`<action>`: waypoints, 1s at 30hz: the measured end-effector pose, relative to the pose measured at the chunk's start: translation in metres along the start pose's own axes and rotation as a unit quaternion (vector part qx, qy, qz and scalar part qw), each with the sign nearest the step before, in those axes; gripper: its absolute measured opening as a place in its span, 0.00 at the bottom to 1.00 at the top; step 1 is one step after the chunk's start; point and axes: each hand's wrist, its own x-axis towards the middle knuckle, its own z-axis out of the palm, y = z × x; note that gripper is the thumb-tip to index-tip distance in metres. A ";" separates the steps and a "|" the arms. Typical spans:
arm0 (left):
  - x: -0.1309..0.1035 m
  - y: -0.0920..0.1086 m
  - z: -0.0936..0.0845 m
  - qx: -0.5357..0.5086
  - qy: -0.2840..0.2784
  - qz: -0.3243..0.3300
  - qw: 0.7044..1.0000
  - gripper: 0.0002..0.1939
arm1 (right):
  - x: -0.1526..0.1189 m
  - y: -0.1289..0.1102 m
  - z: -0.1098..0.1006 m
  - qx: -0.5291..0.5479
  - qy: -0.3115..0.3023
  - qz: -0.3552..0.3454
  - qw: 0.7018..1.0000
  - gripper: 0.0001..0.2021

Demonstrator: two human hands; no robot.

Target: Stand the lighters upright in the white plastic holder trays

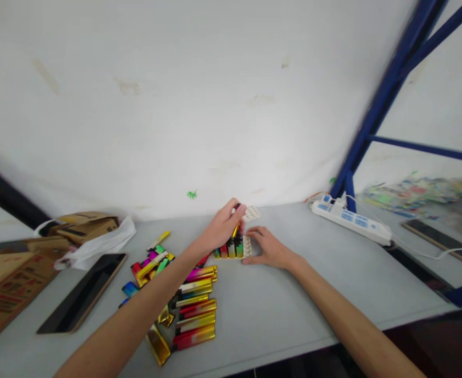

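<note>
— What do we hold in the head view?
— Our left hand (227,224) pinches a shiny gold lighter (235,231) over a white plastic compartmented tray (247,247); our right hand (269,249), thumb and fingers spread, rests at the tray's right end; multicoloured metallic lighters (231,249) stand inside.

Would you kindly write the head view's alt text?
The left hand holds a partly hidden gold lighter at a white gridded tray of multicoloured metallic lighters; the right hand touches the tray. More shiny lighters lie on the grey table.
</note>
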 end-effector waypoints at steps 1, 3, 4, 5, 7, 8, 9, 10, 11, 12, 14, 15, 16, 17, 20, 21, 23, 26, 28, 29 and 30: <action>0.006 -0.003 0.001 0.036 -0.006 0.021 0.999 0.15 | 0.000 0.001 -0.001 0.000 -0.001 -0.003 1.000 0.36; 0.016 -0.010 0.001 0.080 -0.017 0.046 0.996 0.14 | -0.001 0.005 -0.003 0.004 -0.011 -0.010 1.000 0.38; 0.020 -0.013 0.000 0.088 -0.024 0.048 0.995 0.15 | -0.001 0.006 -0.004 0.006 -0.017 -0.013 1.000 0.38; 0.023 -0.016 -0.001 0.087 -0.031 0.042 0.995 0.15 | -0.001 0.008 -0.005 0.010 -0.022 -0.015 1.000 0.39; 0.028 -0.021 -0.003 0.076 -0.025 0.025 0.997 0.16 | -0.001 0.011 -0.006 0.016 -0.022 -0.016 1.000 0.39; 0.031 -0.023 -0.003 0.069 -0.015 0.021 0.997 0.17 | 0.000 0.013 -0.007 0.019 -0.018 -0.016 1.000 0.38; 0.033 -0.024 -0.003 0.062 -0.004 0.021 0.998 0.17 | 0.000 0.014 -0.006 0.021 -0.014 -0.017 1.000 0.38; 0.034 -0.026 -0.002 0.058 0.007 0.025 0.998 0.17 | 0.001 0.015 -0.006 0.022 -0.011 -0.018 1.000 0.38; 0.035 -0.027 -0.001 0.057 0.012 0.028 0.998 0.17 | 0.001 0.016 -0.005 0.022 -0.009 -0.019 1.000 0.38; 0.036 -0.028 0.000 0.059 0.008 0.028 0.998 0.16 | 0.002 0.016 -0.004 0.022 -0.007 -0.019 1.000 0.38; 0.036 -0.031 0.001 0.088 -0.020 0.023 0.996 0.15 | 0.002 0.017 -0.003 0.022 -0.008 -0.016 1.000 0.40; 0.035 -0.032 0.001 0.124 -0.043 0.024 0.991 0.13 | 0.002 0.018 -0.003 0.023 -0.009 -0.013 1.000 0.41; 0.034 -0.033 0.001 0.170 -0.066 0.028 0.983 0.12 | 0.002 0.018 -0.003 0.026 -0.011 -0.011 1.000 0.41; 0.033 -0.033 0.000 0.218 -0.084 0.034 0.972 0.10 | 0.003 0.018 -0.003 0.029 -0.013 -0.010 0.999 0.42; 0.030 -0.031 -0.002 0.317 -0.110 0.039 0.941 0.10 | 0.003 0.018 -0.003 0.033 -0.013 -0.005 0.999 0.43; 0.030 -0.029 -0.002 0.326 -0.107 0.037 0.939 0.10 | 0.004 0.018 -0.003 0.034 -0.010 -0.004 0.999 0.42; 0.030 -0.026 -0.003 0.327 -0.099 0.036 0.939 0.11 | 0.004 0.018 -0.002 0.037 -0.004 -0.004 0.999 0.41; 0.030 -0.022 -0.003 0.290 -0.094 0.028 0.952 0.12 | 0.005 0.018 -0.002 0.037 -0.001 -0.011 0.999 0.41; 0.030 -0.023 -0.003 0.260 -0.109 0.012 0.959 0.12 | 0.004 0.018 -0.002 0.031 -0.006 -0.013 0.999 0.43; 0.029 -0.024 -0.003 0.252 -0.110 0.007 0.961 0.13 | 0.004 0.018 -0.002 0.028 -0.009 -0.011 1.000 0.43; 0.029 -0.025 -0.003 0.250 -0.106 0.006 0.962 0.12 | 0.004 0.018 -0.003 0.026 -0.012 -0.009 1.000 0.43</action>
